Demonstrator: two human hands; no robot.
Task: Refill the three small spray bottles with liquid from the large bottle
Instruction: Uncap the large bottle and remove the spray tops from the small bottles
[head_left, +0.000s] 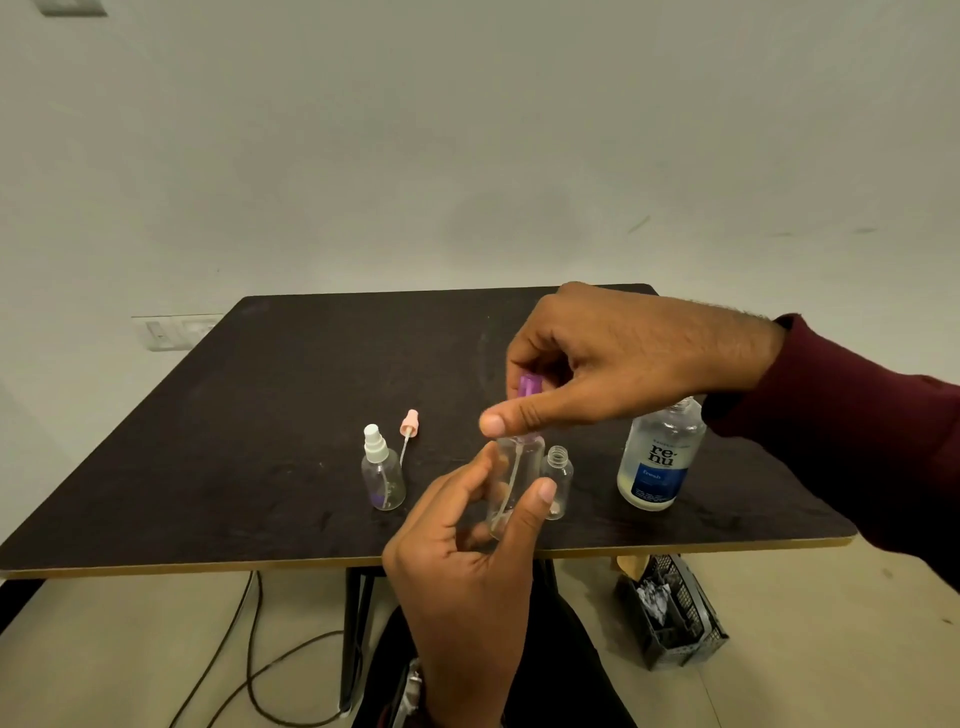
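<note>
My left hand (467, 551) holds a clear small spray bottle (511, 483) upright above the near edge of the dark table (260, 405). My right hand (613, 364) pinches its purple spray cap (530, 387) from above. Just right of it an uncapped small bottle (558, 480) stands on the table. To the left stands a third small bottle with a white spray cap (382, 473). A loose pink spray cap with its tube (408, 431) lies beside that one. The large bottle with a blue label (657, 460) stands at the right, its top partly hidden by my right wrist.
A black crate (675, 613) with crumpled paper sits on the floor under the table's right corner. Cables (249, 665) trail across the floor at the left. A wall rises close behind the table.
</note>
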